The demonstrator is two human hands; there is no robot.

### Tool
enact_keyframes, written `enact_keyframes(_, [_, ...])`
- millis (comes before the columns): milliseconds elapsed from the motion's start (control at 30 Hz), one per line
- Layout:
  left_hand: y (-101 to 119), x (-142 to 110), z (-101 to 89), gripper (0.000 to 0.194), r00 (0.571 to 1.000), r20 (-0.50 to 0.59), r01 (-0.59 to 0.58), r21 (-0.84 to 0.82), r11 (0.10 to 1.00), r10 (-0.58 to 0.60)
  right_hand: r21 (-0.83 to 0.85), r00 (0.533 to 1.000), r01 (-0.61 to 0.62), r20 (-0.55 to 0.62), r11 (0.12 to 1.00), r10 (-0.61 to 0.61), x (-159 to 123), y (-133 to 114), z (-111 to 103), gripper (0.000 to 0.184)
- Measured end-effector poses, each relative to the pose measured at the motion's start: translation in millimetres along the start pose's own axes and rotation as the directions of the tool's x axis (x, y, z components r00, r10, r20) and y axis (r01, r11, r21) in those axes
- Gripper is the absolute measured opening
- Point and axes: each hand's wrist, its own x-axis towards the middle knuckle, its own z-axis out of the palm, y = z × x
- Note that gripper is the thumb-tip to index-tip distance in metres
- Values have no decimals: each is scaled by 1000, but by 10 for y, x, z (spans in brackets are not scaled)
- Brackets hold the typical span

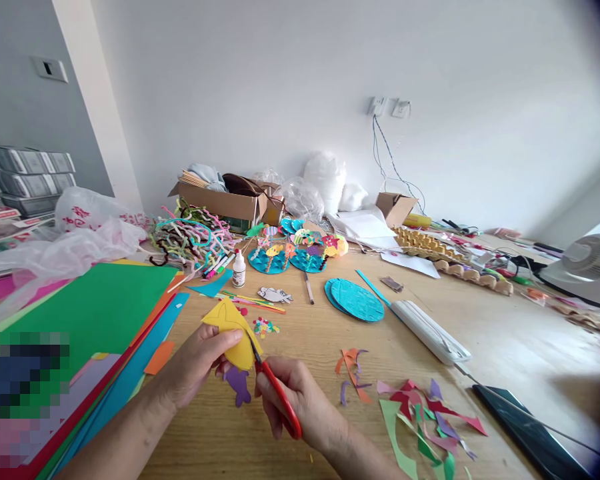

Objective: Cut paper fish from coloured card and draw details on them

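Pinched in my left hand (pixel 200 363) is a piece of yellow paper (pixel 239 350) with a fish outline drawn on it. My right hand (pixel 293 393) is closed round the red handles of a pair of scissors (pixel 283 393), whose blades lie at the paper's right edge along a curved cut. Below the yellow sheet a purple paper fish (pixel 239 385) shows on the table, partly covered by the paper. Small coloured dots (pixel 266 325) lie just beyond the scissors. Two overlapping blue ovals (pixel 357 300) rest farther right.
Coloured paper sheets (pixel 95 300) are stacked at left. Paper scraps (pixel 425 420), a phone (pixel 525 427) and a white power strip (pixel 430 330) lie at right. A glue bottle (pixel 239 270), pipe cleaners (pixel 190 233) and decorated blue discs (pixel 269 260) stand farther back.
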Motion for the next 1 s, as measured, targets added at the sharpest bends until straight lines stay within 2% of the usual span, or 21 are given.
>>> enact_keyframes(267, [36, -2, 23, 30, 1000, -25, 1, -4, 1000, -1, -20, 1000, -3, -25, 1000, 3, 4, 30, 0, 37])
enact_keyframes(467, [-4, 20, -30, 32, 1000, 7, -20, 50, 999, 19, -13, 999, 37, -9, 999, -37, 6, 42, -19, 35])
enact_keyframes(633, [-30, 22, -43, 31, 999, 45, -19, 89, 996, 15, -9, 1000, 24, -10, 1000, -24, 3, 39, -10, 32])
enact_keyframes(1000, [-29, 9, -37, 31, 998, 58, 1, 49, 999, -4, -34, 1000, 10, -1, 999, -10, -20, -5, -9, 37])
